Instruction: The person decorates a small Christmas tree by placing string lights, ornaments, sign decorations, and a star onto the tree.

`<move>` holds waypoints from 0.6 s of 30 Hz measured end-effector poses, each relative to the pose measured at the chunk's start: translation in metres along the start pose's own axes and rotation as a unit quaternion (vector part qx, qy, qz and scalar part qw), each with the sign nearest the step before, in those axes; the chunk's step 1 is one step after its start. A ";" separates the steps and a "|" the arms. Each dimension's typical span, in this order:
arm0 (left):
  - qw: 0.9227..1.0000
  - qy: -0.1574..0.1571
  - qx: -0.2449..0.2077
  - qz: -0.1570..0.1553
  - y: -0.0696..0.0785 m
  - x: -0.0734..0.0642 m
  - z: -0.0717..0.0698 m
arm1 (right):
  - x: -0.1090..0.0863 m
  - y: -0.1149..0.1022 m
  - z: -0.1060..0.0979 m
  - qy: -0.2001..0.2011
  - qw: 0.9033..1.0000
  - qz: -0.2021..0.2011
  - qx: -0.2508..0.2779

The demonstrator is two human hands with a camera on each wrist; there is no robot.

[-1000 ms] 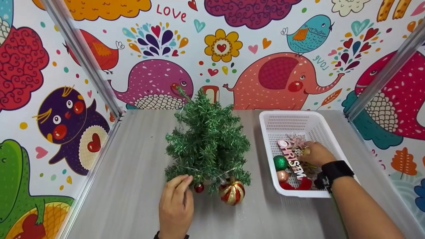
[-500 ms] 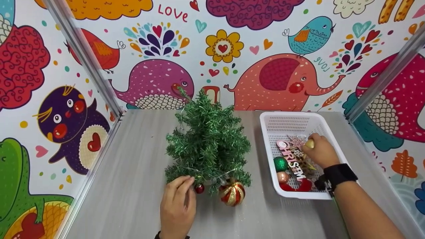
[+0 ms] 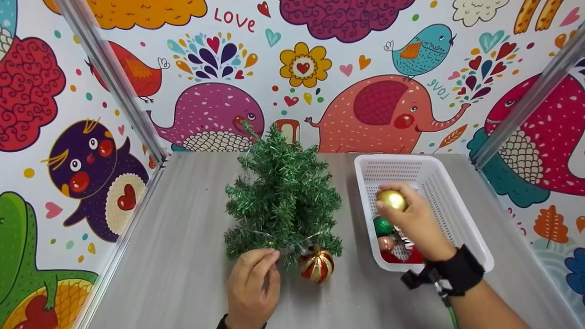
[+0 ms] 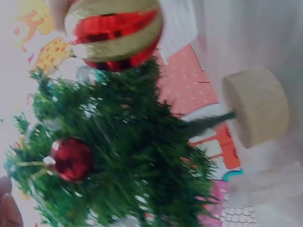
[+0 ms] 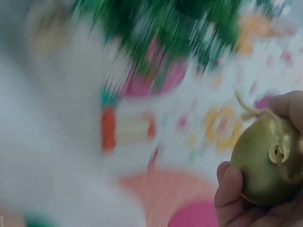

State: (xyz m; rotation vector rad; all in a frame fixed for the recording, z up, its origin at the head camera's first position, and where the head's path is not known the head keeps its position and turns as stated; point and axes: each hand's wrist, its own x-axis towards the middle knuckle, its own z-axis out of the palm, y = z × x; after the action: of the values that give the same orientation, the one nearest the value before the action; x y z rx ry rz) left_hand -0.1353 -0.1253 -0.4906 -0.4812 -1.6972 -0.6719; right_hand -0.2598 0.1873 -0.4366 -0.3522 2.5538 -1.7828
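My right hand grips a gold bauble above the basket; its looped string shows in the right wrist view. At the front of the small green Christmas tree, my left hand has loosely bent fingers close to the lower branches, with nothing visibly held. A small red bauble hangs near it, seen in the left wrist view but hidden by the hand in the head view. Right of that hand, a red and gold striped bauble hangs at the tree's lower front.
The white basket stands right of the tree. Inside lie a green bauble, a pinkish bauble and a red piece, partly covered by my right hand. Printed walls with metal posts bound the grey table.
My right hand has lifted the gold bauble from the basket's contents and moved left. The left hand has shifted slightly right, now covering the small red bauble in the head view.
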 end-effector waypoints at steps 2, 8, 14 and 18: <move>0.999 0.004 -0.021 0.039 0.004 0.007 0.005 | -0.014 -0.017 0.015 -0.033 0.999 -0.008 0.031; 0.991 -0.049 -0.053 0.114 0.019 0.014 0.022 | -0.047 -0.037 0.065 -0.124 0.983 -0.081 0.105; 0.989 -0.100 -0.067 0.084 0.030 0.004 0.030 | -0.071 -0.032 0.099 -0.121 0.970 -0.144 0.155; 0.987 -0.119 -0.102 0.025 0.033 -0.001 0.027 | -0.080 -0.026 0.112 -0.067 0.965 -0.200 0.155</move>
State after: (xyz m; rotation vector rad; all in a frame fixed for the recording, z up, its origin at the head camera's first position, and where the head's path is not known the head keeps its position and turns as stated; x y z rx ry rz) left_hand -0.1338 -0.0824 -0.4901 -0.7718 -1.8414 -0.7801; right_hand -0.1622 0.0902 -0.4613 -0.9947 2.1765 -2.1517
